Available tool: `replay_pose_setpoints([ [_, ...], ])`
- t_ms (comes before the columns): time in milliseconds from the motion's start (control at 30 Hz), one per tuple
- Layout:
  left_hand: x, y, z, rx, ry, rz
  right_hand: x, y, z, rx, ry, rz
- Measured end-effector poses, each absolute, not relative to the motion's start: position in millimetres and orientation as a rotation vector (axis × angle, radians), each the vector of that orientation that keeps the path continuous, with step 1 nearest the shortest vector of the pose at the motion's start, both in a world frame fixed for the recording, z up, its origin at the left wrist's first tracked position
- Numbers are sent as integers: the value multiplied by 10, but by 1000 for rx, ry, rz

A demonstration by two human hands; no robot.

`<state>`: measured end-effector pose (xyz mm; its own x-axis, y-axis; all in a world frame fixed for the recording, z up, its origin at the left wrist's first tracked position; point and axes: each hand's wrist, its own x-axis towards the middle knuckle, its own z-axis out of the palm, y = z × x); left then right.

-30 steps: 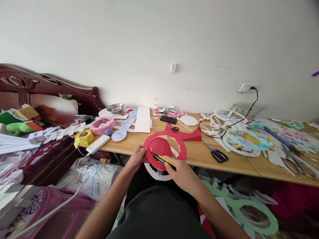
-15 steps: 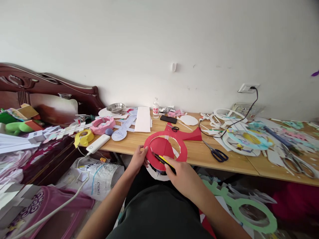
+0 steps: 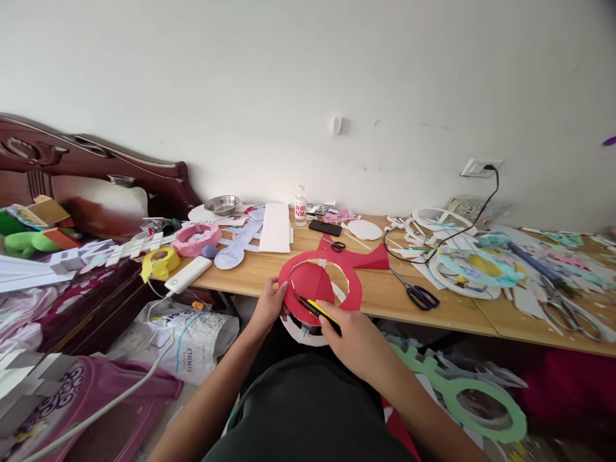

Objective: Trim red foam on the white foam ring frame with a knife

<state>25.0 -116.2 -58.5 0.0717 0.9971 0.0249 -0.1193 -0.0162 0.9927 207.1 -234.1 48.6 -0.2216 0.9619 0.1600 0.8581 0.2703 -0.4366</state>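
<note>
A red card piece (image 3: 355, 282) with a round opening lies over the table's front edge, its two tapered arms reaching back on the wood. Inside the ring, a red disc (image 3: 312, 282) is partly cut free, with a white gap along its right side. My left hand (image 3: 270, 303) pinches the ring's left rim, thumb on top. My right hand (image 3: 350, 330) grips a yellow and black utility knife (image 3: 315, 309), its tip on the red card at the lower left of the disc. Beneath the card shows a white ring (image 3: 303, 335), partly hidden.
Small scissors (image 3: 337, 246) lie behind the red card, and dark-blue-handled scissors (image 3: 419, 296) to its right. A bottle (image 3: 301, 206), a phone (image 3: 325, 228) and a white oval (image 3: 364, 230) stand or lie farther back. Paper rings and scraps cover the right; a power bank (image 3: 188, 274) sits left.
The view has shifted very slightly. Both hands and the knife stay almost in the same place on the red card.
</note>
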Motion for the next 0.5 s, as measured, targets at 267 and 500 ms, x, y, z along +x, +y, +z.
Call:
replay_pose_setpoints([
  [267, 252, -1149, -633, 1221, 1084, 1228, 2070, -2341, 581, -1664, -2346, 225],
  [500, 252, -1143, -598, 1248, 1099, 1243, 2046, -2339, 694, -1701, -2498, 38],
])
